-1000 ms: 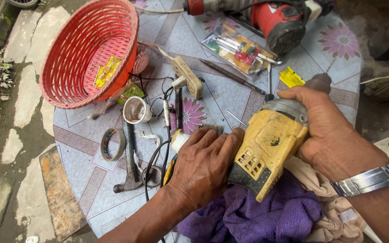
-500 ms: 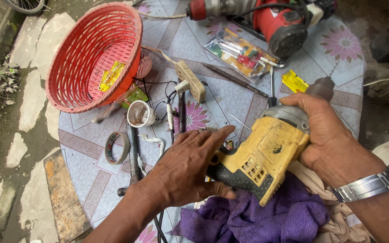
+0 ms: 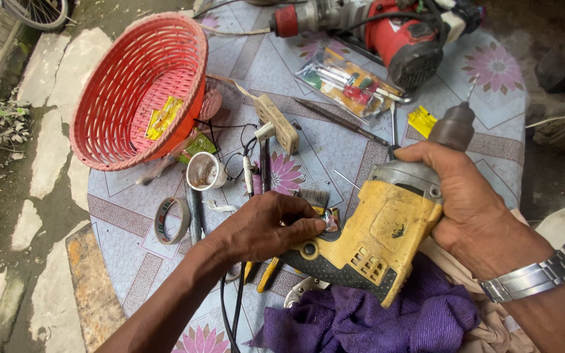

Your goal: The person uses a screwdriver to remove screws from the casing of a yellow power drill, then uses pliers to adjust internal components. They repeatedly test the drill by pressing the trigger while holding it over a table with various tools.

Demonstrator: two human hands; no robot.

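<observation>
Above purple cloth (image 3: 374, 320), both hands on yellow drill (image 3: 377, 238).

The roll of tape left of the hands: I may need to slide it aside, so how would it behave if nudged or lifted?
The roll of tape lies flat on the patterned tablecloth, so a nudge would probably slide it, not roll it. It looks thin and hollow, likely light. Stood on edge, it could roll off the table.
</observation>
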